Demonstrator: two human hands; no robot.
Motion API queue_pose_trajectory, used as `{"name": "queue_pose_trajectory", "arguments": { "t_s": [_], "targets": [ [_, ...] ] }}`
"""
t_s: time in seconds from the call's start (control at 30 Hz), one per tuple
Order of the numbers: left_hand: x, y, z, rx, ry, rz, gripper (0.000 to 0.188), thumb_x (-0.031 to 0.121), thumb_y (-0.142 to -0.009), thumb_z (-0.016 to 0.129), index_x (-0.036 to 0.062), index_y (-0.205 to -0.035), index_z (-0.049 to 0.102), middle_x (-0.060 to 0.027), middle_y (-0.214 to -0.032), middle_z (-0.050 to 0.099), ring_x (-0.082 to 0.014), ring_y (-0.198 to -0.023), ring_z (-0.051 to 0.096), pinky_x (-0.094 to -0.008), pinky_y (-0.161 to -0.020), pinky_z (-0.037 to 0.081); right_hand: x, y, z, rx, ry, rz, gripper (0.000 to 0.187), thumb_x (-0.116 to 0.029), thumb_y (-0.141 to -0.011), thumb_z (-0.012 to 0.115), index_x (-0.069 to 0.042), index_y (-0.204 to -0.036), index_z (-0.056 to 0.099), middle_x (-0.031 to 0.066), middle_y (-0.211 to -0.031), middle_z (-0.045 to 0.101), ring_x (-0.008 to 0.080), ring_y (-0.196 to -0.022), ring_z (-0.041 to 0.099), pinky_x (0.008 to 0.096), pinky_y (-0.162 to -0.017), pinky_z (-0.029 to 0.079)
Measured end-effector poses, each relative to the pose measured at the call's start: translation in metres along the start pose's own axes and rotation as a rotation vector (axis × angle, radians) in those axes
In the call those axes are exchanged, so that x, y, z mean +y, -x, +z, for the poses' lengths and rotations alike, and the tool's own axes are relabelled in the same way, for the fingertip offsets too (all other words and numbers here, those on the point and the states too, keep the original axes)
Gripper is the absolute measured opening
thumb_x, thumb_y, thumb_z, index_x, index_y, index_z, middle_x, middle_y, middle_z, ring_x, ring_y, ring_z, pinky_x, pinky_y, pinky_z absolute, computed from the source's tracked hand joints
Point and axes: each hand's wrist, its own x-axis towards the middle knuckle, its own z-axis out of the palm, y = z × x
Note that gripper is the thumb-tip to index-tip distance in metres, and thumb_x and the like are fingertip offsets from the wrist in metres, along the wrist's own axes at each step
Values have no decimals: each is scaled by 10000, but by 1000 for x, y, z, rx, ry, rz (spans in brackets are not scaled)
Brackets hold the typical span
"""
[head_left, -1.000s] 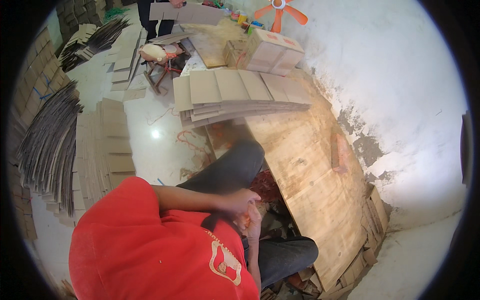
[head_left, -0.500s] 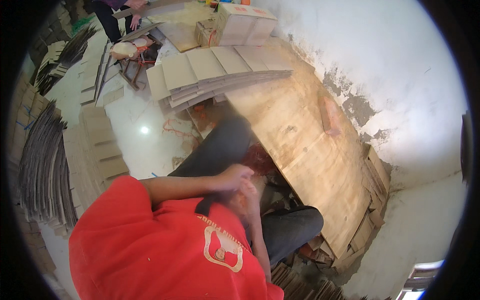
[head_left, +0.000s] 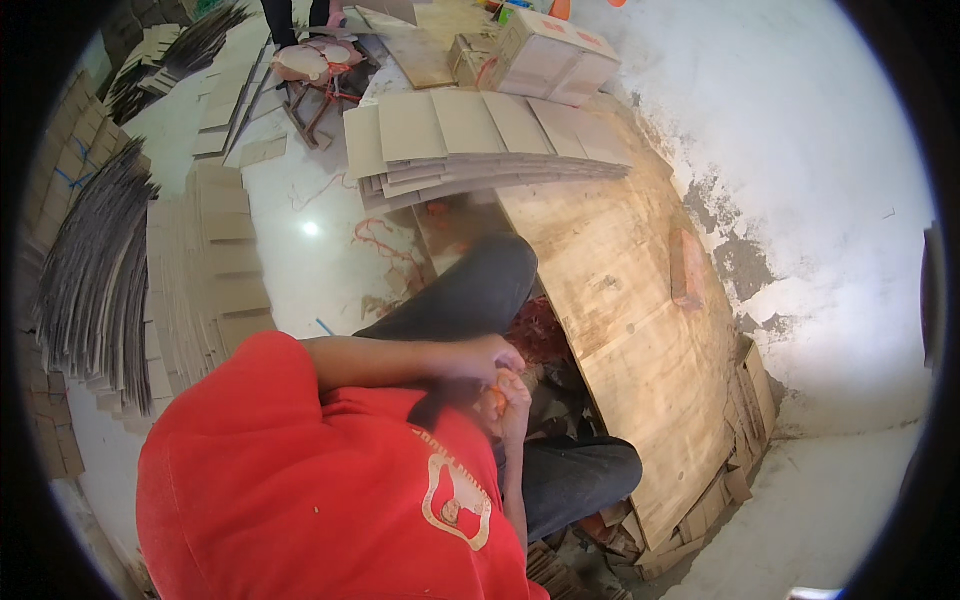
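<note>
Note small orange item [head_left: 495, 402], shape and material unclear (long axis hidden), held in curled right hand [head_left: 515, 391], just beside curled left hand [head_left: 488, 357], cannot tell whether gripping.

Left hand [head_left: 488, 357] and right hand [head_left: 514, 391] sit together left of a board [head_left: 635, 370], whose far end bears a stack of cardboard sheets [head_left: 470, 132]. Behind it stands a carton [head_left: 545, 62], its support hard to make out. A block [head_left: 686, 270] lies at the board's right, near the wall [head_left: 840, 180]; further stacks [head_left: 95, 285] line the floor [head_left: 305, 280] at left.
</note>
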Motion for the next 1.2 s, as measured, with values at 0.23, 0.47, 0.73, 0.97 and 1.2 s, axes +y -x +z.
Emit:
{"name": "queue_pose_trajectory", "arguments": {
  "t_s": [0.23, 0.47, 0.73, 0.97, 1.2],
  "targets": [
    [11, 7, 12, 386, -649, 324, 205, 42, -664, 667, 36, -836, 556, -168, -826, 627, -353, -758, 625, -431, -629, 477, -17, 2, 8, -4, -139, 78, 94, -84, -900, 505, -7, -890, 558, 49, -732, 542, 146, -633, 518, 266, -584, 421],
    [7, 12, 11, 366, -554, 354, 48, 30, -706, 626, 54, -739, 599, -152, -639, 614, -359, -619, 630, -420, -574, 486, -46, 9, 31, 31, -268, 134, 128, -54, -938, 484, 25, -1015, 549, 27, -811, 542, 84, -706, 528, 205, -635, 437],
    [4, 3, 4, 196, -732, 504, 76, 104, -721, 628, 34, -691, 628, -157, -670, 625, -316, -655, 647, -389, -571, 494, -57, 12, 36, 35, -366, 126, 230, 38, -869, 430, -2, -1060, 551, 41, -817, 554, 96, -648, 539, 219, -540, 454],
    [33, -19, -3, 492, 189, 286, 159, 119, -788, 686, -8, -881, 668, -62, -810, 667, -107, -698, 610, -267, -669, 492, -100, -28, 59, 253, -656, 102, 162, -105, -949, 488, -6, -1067, 538, -16, -646, 459, 59, -479, 408, 192, -397, 338],
    [53, -52, -49, 514, 1199, 402, 283, 349, -953, 552, 71, -917, 596, 29, -709, 542, -63, -569, 482, -171, -503, 372, -126, -149, 109, 316, -210, -39, 78, -34, -901, 545, 2, -913, 613, 34, -714, 554, 78, -556, 490, 184, -423, 341]
  ]
}}
